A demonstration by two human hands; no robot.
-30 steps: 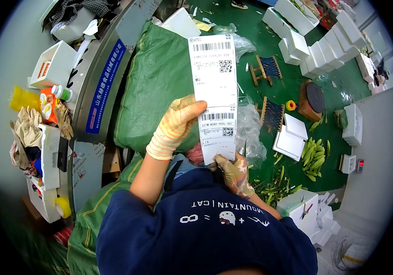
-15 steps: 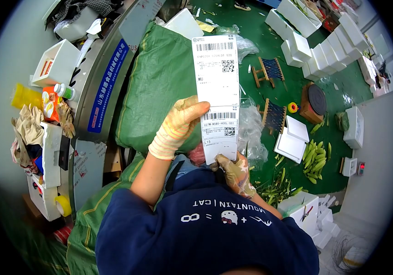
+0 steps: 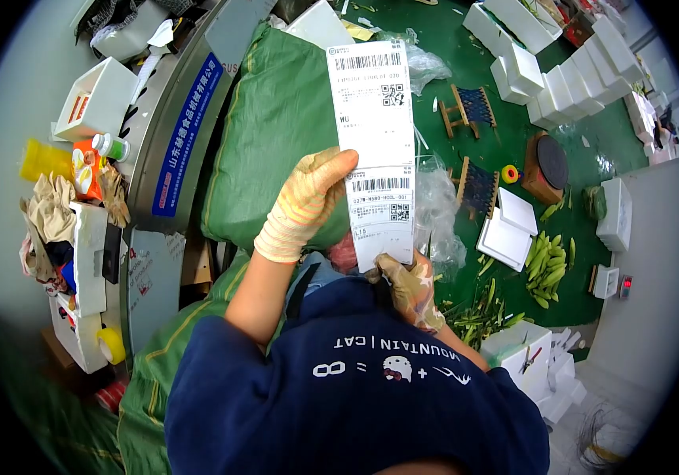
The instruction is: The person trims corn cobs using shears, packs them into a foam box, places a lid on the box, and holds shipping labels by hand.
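A long white shipping label (image 3: 372,119) with barcodes and QR codes hangs upright in front of my chest. My left hand (image 3: 308,202), in a striped knitted glove, pinches its left edge near the middle, thumb on the printed face. At the lower end, my right hand (image 3: 409,291), in a patterned glove, closes its thumb and fingers on the bottom edge. The fingers behind the paper are hidden. Just beyond the label lies a large green woven sack (image 3: 276,134).
To the left runs a metal machine with a blue sign (image 3: 189,131); beside it stand foam boxes (image 3: 95,103) and a tape roll (image 3: 110,346). On the green floor are folding stools (image 3: 478,186), a corn pile (image 3: 546,269), plastic film (image 3: 438,226) and stacked foam boxes (image 3: 569,95).
The label and both hands sit slightly higher in view. The surroundings have shifted a little with the camera. Both hands keep their grip.
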